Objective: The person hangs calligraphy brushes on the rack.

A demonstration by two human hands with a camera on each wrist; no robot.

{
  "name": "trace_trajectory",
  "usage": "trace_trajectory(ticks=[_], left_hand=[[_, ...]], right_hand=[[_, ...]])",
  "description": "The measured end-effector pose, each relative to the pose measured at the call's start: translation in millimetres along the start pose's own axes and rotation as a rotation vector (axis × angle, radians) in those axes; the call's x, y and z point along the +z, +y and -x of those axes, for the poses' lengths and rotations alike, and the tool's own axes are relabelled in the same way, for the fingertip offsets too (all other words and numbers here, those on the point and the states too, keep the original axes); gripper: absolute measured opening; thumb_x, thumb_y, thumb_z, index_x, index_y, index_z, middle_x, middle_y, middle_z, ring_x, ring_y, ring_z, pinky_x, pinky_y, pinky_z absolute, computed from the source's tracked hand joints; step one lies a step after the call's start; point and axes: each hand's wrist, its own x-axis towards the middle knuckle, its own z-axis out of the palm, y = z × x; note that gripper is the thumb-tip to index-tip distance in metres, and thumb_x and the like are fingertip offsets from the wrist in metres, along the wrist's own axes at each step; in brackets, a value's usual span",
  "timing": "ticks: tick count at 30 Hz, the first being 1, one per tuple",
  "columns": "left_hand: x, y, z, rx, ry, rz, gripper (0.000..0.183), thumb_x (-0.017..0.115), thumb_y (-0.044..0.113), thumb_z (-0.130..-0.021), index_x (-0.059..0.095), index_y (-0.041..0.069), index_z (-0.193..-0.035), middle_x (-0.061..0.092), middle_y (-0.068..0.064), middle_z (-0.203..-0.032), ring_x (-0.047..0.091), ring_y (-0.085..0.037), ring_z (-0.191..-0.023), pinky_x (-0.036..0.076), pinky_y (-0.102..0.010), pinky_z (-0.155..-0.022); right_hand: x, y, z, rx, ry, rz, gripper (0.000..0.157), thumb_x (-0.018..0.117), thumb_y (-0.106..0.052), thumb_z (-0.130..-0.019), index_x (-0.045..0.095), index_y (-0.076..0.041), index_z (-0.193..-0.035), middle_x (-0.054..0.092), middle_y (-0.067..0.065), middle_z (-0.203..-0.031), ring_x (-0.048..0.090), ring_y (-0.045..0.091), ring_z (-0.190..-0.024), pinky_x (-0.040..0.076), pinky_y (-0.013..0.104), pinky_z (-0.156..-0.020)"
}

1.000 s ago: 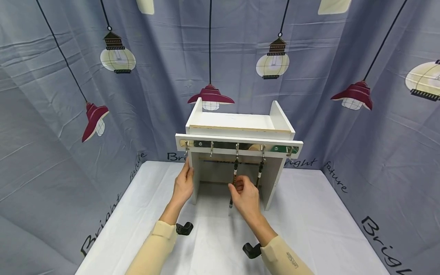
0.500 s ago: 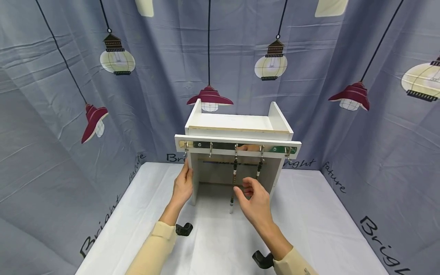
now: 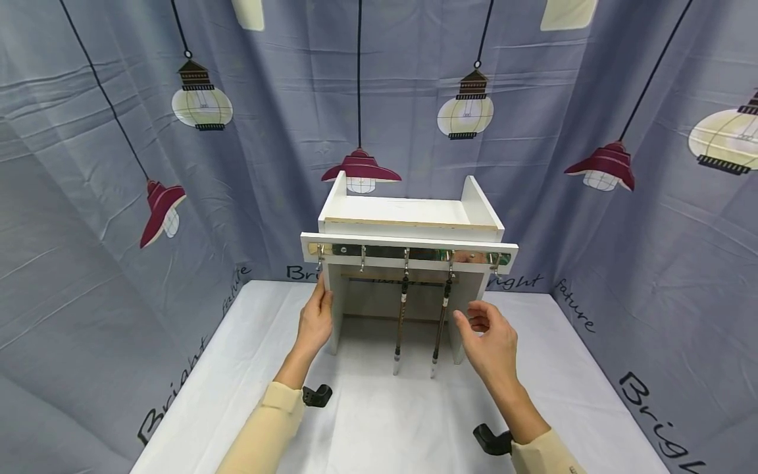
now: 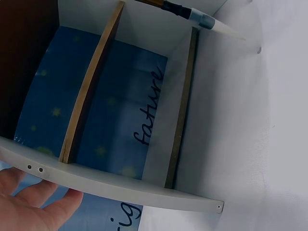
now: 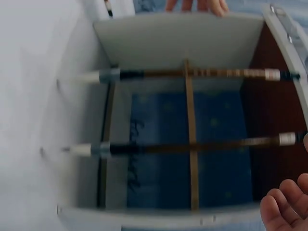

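Two calligraphy brushes now hang w/o a hand on them: the middle-hook brush (image 3: 401, 322) and the 2nd-from-R brush (image 3: 441, 322), both on the hook rail (image 3: 385, 252) at the front of the white shelf unit (image 3: 408, 232), bristle ends down.

Just changed: R hand (image 3: 491, 342) was at the middle-hook brush approx. 1 s ago; it's since gone R, past both brushes, & is now beside the unit's R side. Fingers loosely bent, thumb apart, nothing held. L hand (image 3: 316, 322) hasn't moved: fingers extended & resting on the L side panel (image 4: 120, 185), outer face; can't tell how hard they press.

Meaning, as I judge it: both brushes seem securely hung, slight lean only, so steadying looks done & R hand is free. Other 3 hooks bare. R wrist cam's a bit blurred, so can't tell if brushes are swaying. Poss. risk: a bumped unit would set them swinging.
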Motion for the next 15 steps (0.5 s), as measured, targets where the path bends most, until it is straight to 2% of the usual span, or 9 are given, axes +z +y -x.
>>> trace_trajectory(ticks=[3,5,7,12,15], left_hand=[[-0.5,0.4,0.0,-0.004,-0.003,0.008,0.057,0.037,0.032,-0.114,0.021,0.014,-0.166,0.038,-0.017,-0.164,0.043,-0.038,-0.147,0.037,-0.057,-0.119],[-0.8,0.2,-0.6,-0.011,-0.001,0.011,0.057,0.037,0.032,-0.114,0.021,0.014,-0.166,0.038,-0.016,-0.164,0.043,-0.037,-0.147,0.037,-0.056,-0.120],[-0.9,-0.2,-1.1,-0.010,0.002,0.008,0.057,0.037,0.032,-0.114,0.022,0.013,-0.166,0.037,-0.016,-0.164,0.043,-0.037,-0.147,0.036,-0.056,-0.120],[-0.4,-0.9,-1.1,-0.002,0.009,-0.006,0.057,0.037,0.032,-0.114,0.022,0.012,-0.165,0.035,-0.016,-0.165,0.042,-0.038,-0.148,0.036,-0.056,-0.120],[0.4,-0.6,-0.9,0.003,0.005,0.000,0.058,0.037,0.033,-0.114,0.021,0.011,-0.165,0.035,-0.017,-0.165,0.042,-0.039,-0.147,0.037,-0.057,-0.119]], right_hand=[[-6.6,11.9,-7.4,0.026,0.019,0.019,0.031,0.081,-0.018,-0.091,0.069,0.000,-0.115,0.074,0.015,-0.100,0.071,0.028,-0.083,0.046,0.008,-0.073],[-9.3,18.4,-12.7,0.041,0.012,0.040,0.033,0.079,-0.019,-0.092,0.069,0.000,-0.117,0.074,0.015,-0.103,0.071,0.030,-0.088,0.044,0.008,-0.076],[-10.5,24.0,-17.3,0.049,-0.007,0.067,0.034,0.078,-0.021,-0.093,0.069,0.000,-0.119,0.073,0.016,-0.107,0.070,0.032,-0.093,0.047,0.015,-0.080],[-9.7,35.4,-25.1,0.070,-0.060,0.085,0.039,0.074,-0.022,-0.095,0.067,0.001,-0.125,0.071,0.019,-0.115,0.070,0.036,-0.102,0.056,0.045,-0.088],[-9.0,41.2,-28.8,0.092,-0.108,0.061,0.045,0.071,-0.023,-0.097,0.063,0.001,-0.134,0.068,0.022,-0.127,0.069,0.040,-0.112,0.057,0.052,-0.094]])
